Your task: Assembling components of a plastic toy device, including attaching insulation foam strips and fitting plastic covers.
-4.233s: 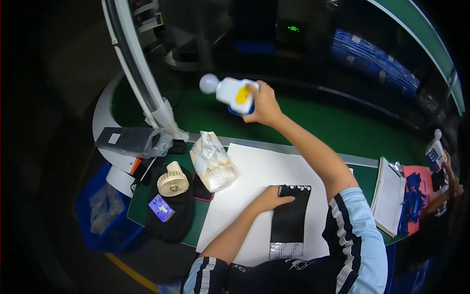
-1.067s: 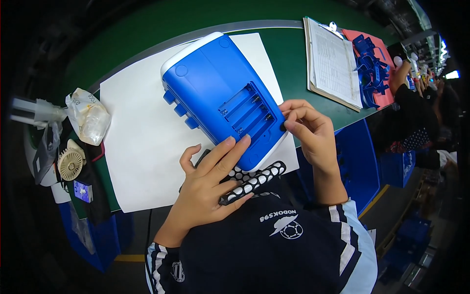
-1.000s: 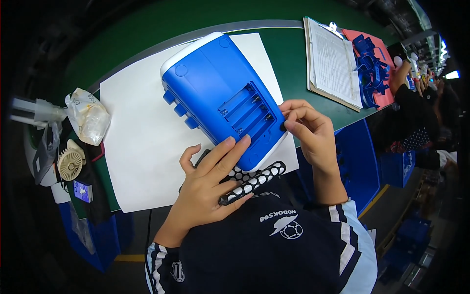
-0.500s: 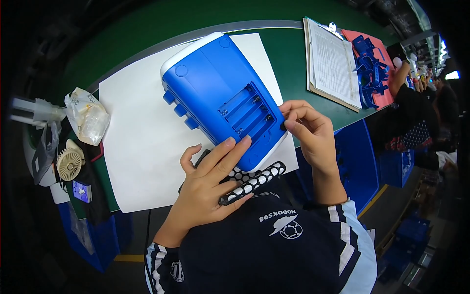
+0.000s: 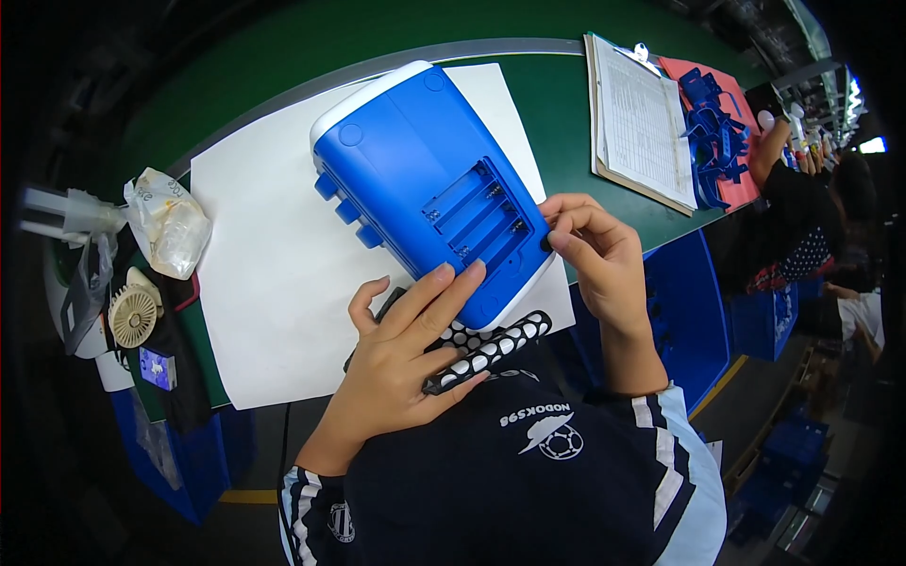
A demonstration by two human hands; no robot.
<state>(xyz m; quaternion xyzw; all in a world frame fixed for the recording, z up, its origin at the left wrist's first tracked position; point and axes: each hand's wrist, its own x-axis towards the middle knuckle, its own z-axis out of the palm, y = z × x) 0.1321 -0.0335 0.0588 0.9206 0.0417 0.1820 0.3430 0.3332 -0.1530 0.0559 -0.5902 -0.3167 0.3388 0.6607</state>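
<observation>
Lying back-up on a white paper sheet (image 5: 283, 264) on the green table (image 5: 557, 90), the blue device (image 5: 425, 179) sits between your hands, its open battery compartment (image 5: 477, 212) showing bare slots. Your left hand (image 5: 406, 358) rests fingers spread on the device's near edge while pinning a black perforated strip (image 5: 486, 347) under the palm; your right hand (image 5: 599, 259) curls against the device's right corner. A crumpled clear bag (image 5: 170, 222) lies well left; its contents cannot be made out.

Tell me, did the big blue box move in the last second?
No. The blue box lies in the same spot on the white paper, with both hands placed as before.
</observation>
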